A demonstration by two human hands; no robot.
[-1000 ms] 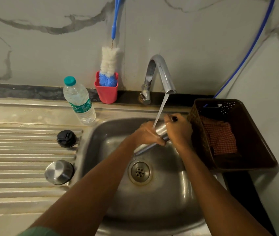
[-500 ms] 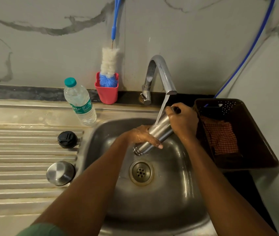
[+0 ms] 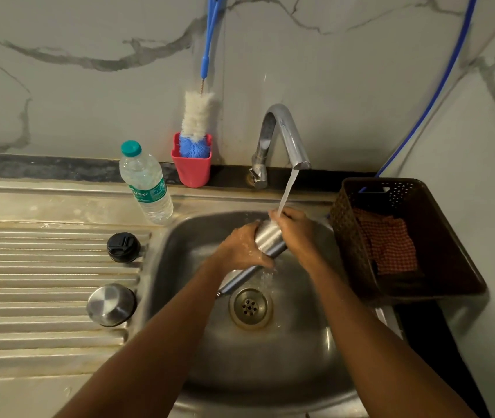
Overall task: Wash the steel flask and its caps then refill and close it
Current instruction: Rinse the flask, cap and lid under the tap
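Rinsing the steel flask [image 3: 265,241] over the sink [image 3: 315,366]: your left hand [image 3: 244,250] wraps its lower body, your right hand [image 3: 296,233] closes round the upper end under the tap [image 3: 285,137] stream. Flask is tilted, mouth down toward the drain [image 3: 250,307]. Turn it in your hands so water reaches every side, keep both grips firm since wet steel likely slips. Let it drain out fully. Black cap [image 3: 123,247] and steel cap [image 3: 111,304] sit apart on the bench [image 3: 29,297], not yet washed. Plastic water bottle [image 3: 146,184] stands behind them.
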